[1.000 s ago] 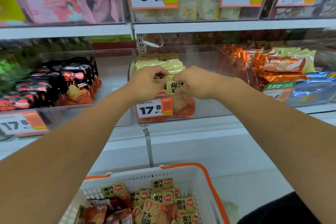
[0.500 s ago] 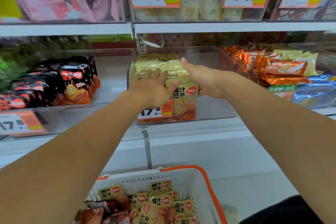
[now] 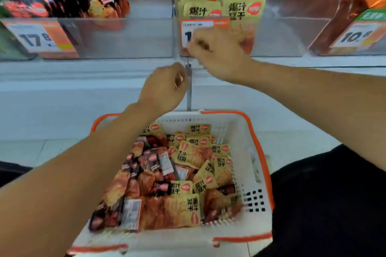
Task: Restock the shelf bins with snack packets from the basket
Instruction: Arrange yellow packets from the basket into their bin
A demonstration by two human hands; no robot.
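Both hands empty, fingers loosely curled. Left hand (image 3: 165, 87) hung nearer the basket (image 3: 253, 165); right hand (image 3: 217, 52) higher. Yellow packets (image 3: 200, 152) lay directly below, jumbled, I noted.

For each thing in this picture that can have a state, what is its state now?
left hand: loosely curled, holds nothing, above the basket
right hand: loosely curled, holds nothing, before the middle bin
basket: heaped with yellow and black packets
middle bin: upright yellow packets on its left side, bare on its right
left bin: black packets on its left
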